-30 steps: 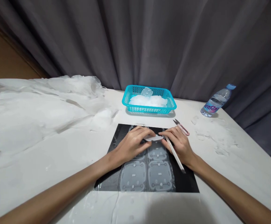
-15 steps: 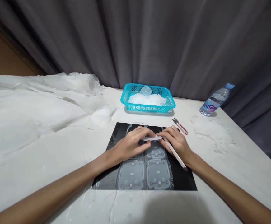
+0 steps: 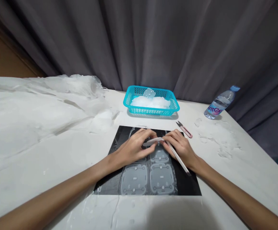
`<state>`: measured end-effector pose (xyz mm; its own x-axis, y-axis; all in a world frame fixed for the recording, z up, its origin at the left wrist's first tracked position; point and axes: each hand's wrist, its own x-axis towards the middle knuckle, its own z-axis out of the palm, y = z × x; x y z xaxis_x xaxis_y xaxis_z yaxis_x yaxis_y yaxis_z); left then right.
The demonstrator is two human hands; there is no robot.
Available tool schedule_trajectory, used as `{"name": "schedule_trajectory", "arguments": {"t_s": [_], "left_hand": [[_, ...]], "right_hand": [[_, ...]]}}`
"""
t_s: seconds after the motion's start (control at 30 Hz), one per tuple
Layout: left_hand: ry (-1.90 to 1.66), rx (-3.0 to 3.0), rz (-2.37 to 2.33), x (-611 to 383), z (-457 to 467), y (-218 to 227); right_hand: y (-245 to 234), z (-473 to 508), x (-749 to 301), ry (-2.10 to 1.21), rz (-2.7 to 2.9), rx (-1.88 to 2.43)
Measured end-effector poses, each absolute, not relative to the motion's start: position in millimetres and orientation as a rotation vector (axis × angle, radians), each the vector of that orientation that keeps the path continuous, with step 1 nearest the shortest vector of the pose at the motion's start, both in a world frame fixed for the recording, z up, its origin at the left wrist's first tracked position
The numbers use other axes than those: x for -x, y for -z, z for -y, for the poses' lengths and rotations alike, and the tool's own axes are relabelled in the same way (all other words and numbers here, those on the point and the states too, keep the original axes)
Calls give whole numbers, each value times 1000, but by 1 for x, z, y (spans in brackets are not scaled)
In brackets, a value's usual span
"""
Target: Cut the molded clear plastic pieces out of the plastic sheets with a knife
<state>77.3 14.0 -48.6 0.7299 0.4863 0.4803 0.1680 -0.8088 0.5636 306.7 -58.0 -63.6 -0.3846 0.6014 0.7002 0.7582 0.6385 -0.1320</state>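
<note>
My left hand (image 3: pixel 137 143) pinches a small pale translucent plastic piece (image 3: pixel 152 141) between thumb and fingers. My right hand (image 3: pixel 179 145) is closed on a slim white stick-like tool (image 3: pixel 179 159); its long end slants down toward my right wrist, and its working tip is hidden by the fingers. The right fingertips meet the edge of the piece. Both hands are above a black mat (image 3: pixel 189 185). On the mat lies a clear moulded plastic sheet (image 3: pixel 161 177) with several rounded-square parts, partly covered by my hands.
A turquoise basket (image 3: pixel 150 111) holding whitish translucent pieces stands behind the mat. Pink thread snips (image 3: pixel 184 130) lie at the right, near a water bottle (image 3: pixel 221 103) and thin plastic scraps (image 3: pixel 220 137). A heap of crumpled clear plastic (image 3: pixel 45 111) covers the left side.
The plastic piece has tilted, its right end now slightly higher. My left fingers have shifted a little to the left; the right hand and tool have barely moved.
</note>
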Motion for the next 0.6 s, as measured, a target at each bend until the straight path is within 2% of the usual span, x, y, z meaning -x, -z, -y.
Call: {"name": "schedule_trajectory", "arguments": {"t_s": [0.37, 0.6], "left_hand": [[-773, -2480, -417, -78, -19, 47], [-862, -2457, -411, -78, -20, 48]], "right_hand": [[59, 66, -305, 423, 2042, 948], [64, 61, -308, 281, 2042, 1035]]}}
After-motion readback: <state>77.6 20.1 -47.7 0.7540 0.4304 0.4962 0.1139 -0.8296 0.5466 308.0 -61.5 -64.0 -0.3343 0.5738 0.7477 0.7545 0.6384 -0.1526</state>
